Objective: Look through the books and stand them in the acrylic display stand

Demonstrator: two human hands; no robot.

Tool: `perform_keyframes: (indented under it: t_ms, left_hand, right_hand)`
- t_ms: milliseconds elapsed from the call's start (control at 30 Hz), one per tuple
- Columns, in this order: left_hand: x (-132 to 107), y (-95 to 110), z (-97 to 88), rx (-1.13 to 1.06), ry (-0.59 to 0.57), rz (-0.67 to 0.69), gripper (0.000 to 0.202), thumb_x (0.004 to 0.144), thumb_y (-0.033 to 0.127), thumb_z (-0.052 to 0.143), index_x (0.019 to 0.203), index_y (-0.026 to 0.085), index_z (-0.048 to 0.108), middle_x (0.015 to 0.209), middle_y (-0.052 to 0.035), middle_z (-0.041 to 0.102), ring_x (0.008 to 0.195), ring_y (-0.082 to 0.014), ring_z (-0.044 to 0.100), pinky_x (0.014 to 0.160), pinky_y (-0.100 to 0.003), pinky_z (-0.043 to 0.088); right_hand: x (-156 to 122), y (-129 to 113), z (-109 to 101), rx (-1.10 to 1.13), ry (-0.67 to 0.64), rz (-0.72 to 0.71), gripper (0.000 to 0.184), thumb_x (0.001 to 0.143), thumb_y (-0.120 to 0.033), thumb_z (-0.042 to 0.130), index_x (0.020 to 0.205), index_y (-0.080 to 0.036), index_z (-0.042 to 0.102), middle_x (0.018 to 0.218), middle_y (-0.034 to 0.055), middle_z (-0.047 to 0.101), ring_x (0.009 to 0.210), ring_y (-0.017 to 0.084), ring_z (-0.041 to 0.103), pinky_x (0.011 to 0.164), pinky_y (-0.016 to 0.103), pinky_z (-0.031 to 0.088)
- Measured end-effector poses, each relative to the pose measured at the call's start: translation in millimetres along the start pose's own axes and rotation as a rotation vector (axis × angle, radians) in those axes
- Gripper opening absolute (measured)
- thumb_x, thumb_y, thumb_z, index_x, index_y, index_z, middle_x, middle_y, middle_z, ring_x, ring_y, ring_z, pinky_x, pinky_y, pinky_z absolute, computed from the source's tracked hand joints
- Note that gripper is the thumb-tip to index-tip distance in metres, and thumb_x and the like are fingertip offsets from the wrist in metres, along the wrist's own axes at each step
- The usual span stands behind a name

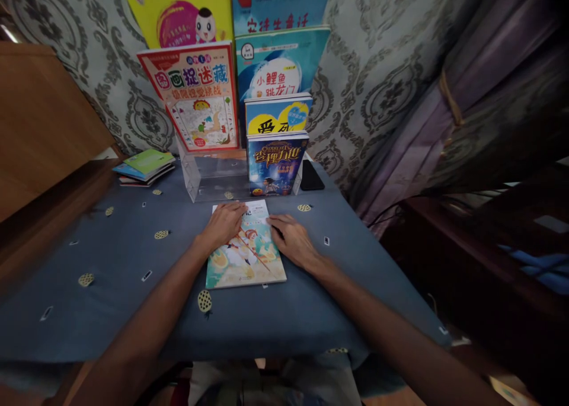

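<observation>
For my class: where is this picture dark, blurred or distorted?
Head view: dim overall, near-black at far right beyond the purple curtain; head view: brown wooden panel at left looks soft; head view: forearms stretched toward the lower corners, suggesting wide-angle distortion; head view: the flat book looks clearer.

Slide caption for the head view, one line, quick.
Left hand on a flat-lying book, right hand at its edge, before a clear stand of books on a blue-grey tablecloth.
</observation>
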State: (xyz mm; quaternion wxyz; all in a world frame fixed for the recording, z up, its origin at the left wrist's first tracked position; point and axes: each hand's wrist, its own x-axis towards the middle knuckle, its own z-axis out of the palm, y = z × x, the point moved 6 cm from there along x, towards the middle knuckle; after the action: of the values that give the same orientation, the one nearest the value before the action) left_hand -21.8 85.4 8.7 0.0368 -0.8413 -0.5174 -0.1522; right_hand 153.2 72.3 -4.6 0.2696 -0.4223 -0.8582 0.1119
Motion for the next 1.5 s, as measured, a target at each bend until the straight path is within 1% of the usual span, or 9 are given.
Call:
perform_keyframes:
  t_ms: [100,300,400,600,767,933,1233,1367,1500]
  left_hand:
    - [-0.7,4.9,4.0,-0.031,-0.015,0.044,0.040,0.094,0.011,0.046,0.127,0.021,0.065,0.137,-0.0092,0.065,0.130,-0.0241,0.058,0.108,-0.044,0.045]
    - [-1.2,26.0,10.1,-0.097,-0.062,0.145,0.046,0.092,0.011,0.047,0.136,0.022,0.059,0.144,-0.0080,0.060,0.139,-0.0219,0.050,0.112,-0.045,0.038]
    - [-0.9,27.5,10.7,-0.110,-0.068,0.138,0.046,0.093,0.012,0.046,0.135,0.022,0.060,0.145,-0.0073,0.059,0.139,-0.0217,0.050,0.112,-0.045,0.037]
    - [1.1,26.1,10.8,-0.131,-0.073,0.130,0.044,0.098,0.017,0.042,0.138,0.025,0.058,0.147,-0.0052,0.057,0.140,-0.0203,0.049,0.113,-0.044,0.036]
    - [13.5,29.6,15.6,-0.086,-0.114,0.113,0.043,0.103,0.028,0.037,0.144,0.025,0.050,0.152,-0.0064,0.051,0.143,-0.0216,0.044,0.113,-0.045,0.033]
    - [23.6,30.8,20.3,-0.051,-0.128,0.116,0.045,0.104,0.032,0.035,0.146,0.024,0.047,0.155,-0.0085,0.047,0.145,-0.0220,0.041,0.113,-0.044,0.032]
    - [21.1,25.9,22.6,-0.077,-0.119,0.112,0.046,0.104,0.032,0.034,0.146,0.022,0.047,0.155,-0.0084,0.047,0.146,-0.0210,0.041,0.116,-0.044,0.032]
    - [14.2,10.6,17.4,-0.103,-0.071,0.094,0.044,0.102,0.031,0.038,0.143,0.022,0.052,0.151,-0.0074,0.053,0.142,-0.0191,0.046,0.116,-0.040,0.035]
    - [8.0,-7.4,11.8,-0.106,-0.017,0.050,0.041,0.101,0.027,0.041,0.137,0.021,0.058,0.144,-0.0081,0.060,0.136,-0.0209,0.053,0.114,-0.042,0.040]
  right_hand:
    - [-0.4,-0.9,0.6,-0.005,0.001,-0.014,0.035,0.092,-0.015,0.049,0.121,-0.014,0.070,0.125,0.0147,0.070,0.115,0.027,0.063,0.102,0.044,0.049]
    - [1.2,-3.5,2.4,-0.040,-0.033,-0.031,0.038,0.091,-0.015,0.049,0.123,-0.009,0.069,0.127,0.0179,0.068,0.116,0.029,0.061,0.103,0.046,0.049]
    - [1.7,-2.8,3.2,-0.044,-0.034,-0.034,0.038,0.091,-0.015,0.048,0.123,-0.008,0.068,0.127,0.0181,0.068,0.116,0.029,0.061,0.103,0.046,0.049]
    - [1.4,-0.9,4.0,-0.038,-0.017,-0.035,0.037,0.091,-0.015,0.049,0.122,-0.014,0.069,0.128,0.0147,0.068,0.115,0.027,0.062,0.104,0.045,0.048]
    - [1.2,-2.0,4.4,-0.036,-0.023,-0.046,0.037,0.092,-0.015,0.048,0.122,-0.010,0.068,0.125,0.0172,0.069,0.115,0.028,0.061,0.105,0.044,0.048]
    - [1.3,-0.6,4.6,-0.029,-0.008,-0.045,0.038,0.091,-0.015,0.049,0.124,-0.016,0.068,0.128,0.0138,0.068,0.116,0.026,0.062,0.104,0.045,0.048]
    - [3.1,-0.3,2.0,-0.009,-0.018,-0.020,0.037,0.091,-0.015,0.049,0.122,-0.015,0.069,0.128,0.0142,0.069,0.118,0.026,0.062,0.104,0.043,0.048]
    - [2.8,2.9,4.1,0.014,-0.027,0.002,0.037,0.094,-0.019,0.049,0.125,-0.014,0.068,0.135,0.0158,0.065,0.126,0.026,0.059,0.108,0.043,0.046]
    - [12.7,6.9,10.0,0.018,-0.064,0.006,0.039,0.094,-0.021,0.053,0.131,-0.018,0.064,0.143,0.0134,0.060,0.132,0.026,0.056,0.109,0.046,0.045]
